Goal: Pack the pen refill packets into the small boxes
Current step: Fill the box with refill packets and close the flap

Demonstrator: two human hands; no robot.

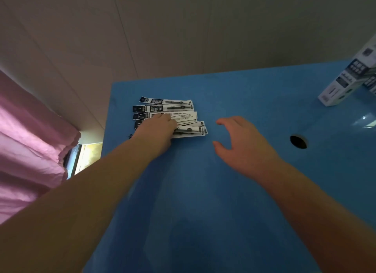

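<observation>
A loose heap of pen refill packets (173, 115) lies on the blue tabletop (234, 181), toward its far left part, near the left edge. The packets are long white strips with dark printed ends, lying roughly side by side and overlapping, their long sides running left to right. The top two at the far side lie clear and show a thin dark refill inside each; the nearer ones are fanned and partly covered.

The left hand (156, 133) rests on the near part of the heap, palm down, fingers laid over several packets. Its fingertips are tucked out of sight among the strips, so I cannot tell whether its grip is pinching any of them or only pressing on top.

The right hand (240, 142) is above the bare tabletop just to the right of the heap, apart from it and holding nothing. Its grip is spread, thumb and fingers curved wide with a clear gap between them.

A round dark hole (298, 142) is cut in the tabletop to the right of that hand. At the far right edge stand small boxes (345, 83), white with dark blue print, leaning and partly cut off by the frame. A pink curtain (30, 146) hangs at the left, beside the tabletop.
</observation>
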